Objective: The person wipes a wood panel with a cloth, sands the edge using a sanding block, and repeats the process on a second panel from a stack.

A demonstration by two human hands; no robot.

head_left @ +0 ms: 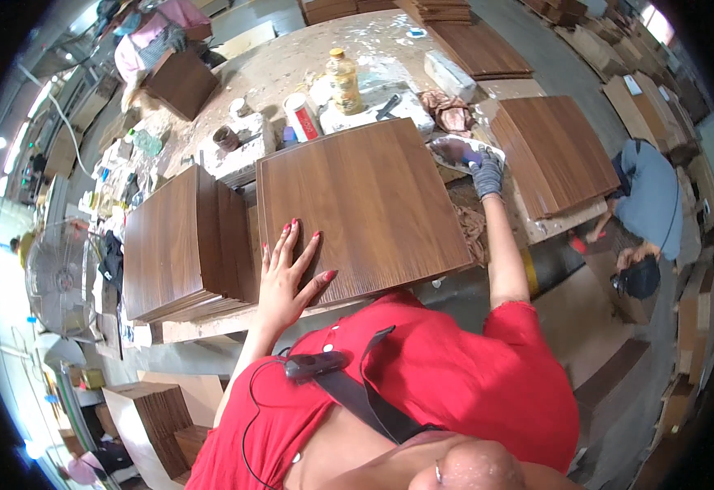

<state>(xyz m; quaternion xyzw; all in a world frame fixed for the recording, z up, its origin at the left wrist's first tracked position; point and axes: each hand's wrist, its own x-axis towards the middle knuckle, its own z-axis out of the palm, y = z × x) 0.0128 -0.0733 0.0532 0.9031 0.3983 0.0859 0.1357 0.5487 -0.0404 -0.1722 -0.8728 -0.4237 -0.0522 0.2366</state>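
**Bare left hand (287,273) spread on a brown wood-grain rectangular panel (365,200)**

The panel lies at the near side of your spattered table (263,69), between two brown panel stacks (163,245). Your left grip is spread flat on it. Your grey-gloved right hand (488,173) touches a shallow white-rimmed dish (453,168); whether that grip pinches it, I cannot tell. Beyond the panel, a red-and-white cylindrical container (302,120) bears pale printing, near a clear yellow-capped bottle (345,86).
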